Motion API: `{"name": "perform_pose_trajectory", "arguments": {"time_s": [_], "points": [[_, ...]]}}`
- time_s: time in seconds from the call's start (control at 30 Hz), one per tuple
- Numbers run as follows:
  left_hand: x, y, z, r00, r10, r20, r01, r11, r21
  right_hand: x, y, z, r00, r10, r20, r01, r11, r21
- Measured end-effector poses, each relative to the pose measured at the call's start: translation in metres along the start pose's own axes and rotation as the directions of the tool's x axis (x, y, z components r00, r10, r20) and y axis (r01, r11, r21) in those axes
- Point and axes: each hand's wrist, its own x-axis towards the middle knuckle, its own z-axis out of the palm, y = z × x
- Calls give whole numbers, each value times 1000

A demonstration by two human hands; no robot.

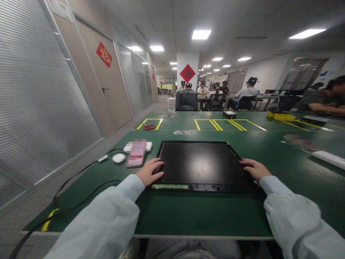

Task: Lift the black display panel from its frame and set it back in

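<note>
A black flat display panel (201, 163) lies face up on the green worktable in front of me. Its surface is dark and reflects a ceiling light. Along its near edge runs a narrow frame strip with a green circuit-board strip (170, 186) at the left part. My left hand (149, 172) grips the panel's left edge, thumb and fingertips over the rim. At the opposite edge, my right hand (254, 169) holds on with its fingers bent over the rim. The undersides of both hands are hidden.
Left of the panel are a pink phone (136, 153), a white rounded case (119, 158) and black cables (78, 176). Red scissors (149, 127), a small black box (229, 114) and a yellow tray (281, 116) stand farther back. A white roll (329, 159) lies right. Several people sit beyond.
</note>
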Motion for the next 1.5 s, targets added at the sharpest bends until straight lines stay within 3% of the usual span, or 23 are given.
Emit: {"name": "perform_pose_trajectory", "arguments": {"time_s": [0.4, 0.7, 0.97, 1.1, 1.3, 1.4, 1.5], "points": [[-2, 14, -7, 999, -37, 38, 39, 997, -60, 3, 6, -1, 1000, -1, 17, 0, 999, 32], [1, 10, -2, 999, -44, 4, 44, 995, -86, 4, 6, -1, 1000, 5, 25, -5, 1000, 17], [-3, 27, -23, 996, -29, 87, 37, 995, -91, 6, 9, -2, 1000, -17, 23, 18, 1000, -21], [-2, 24, -20, 997, -36, 69, 41, 996, -80, 7, 13, -1, 1000, -25, 19, 26, 999, -27], [0, 14, -3, 991, -134, 9, 134, 990, -30, 7, 13, -1, 999, -13, 32, 14, 1000, -14], [-3, 19, -9, 977, -212, 2, 212, 977, 2, 6, 10, -1, 999, -9, 34, 10, 1000, -23], [-3, 25, -19, 975, -211, 63, 213, 977, -27, 5, 8, -1, 999, -14, 30, 15, 1000, -28]]}}
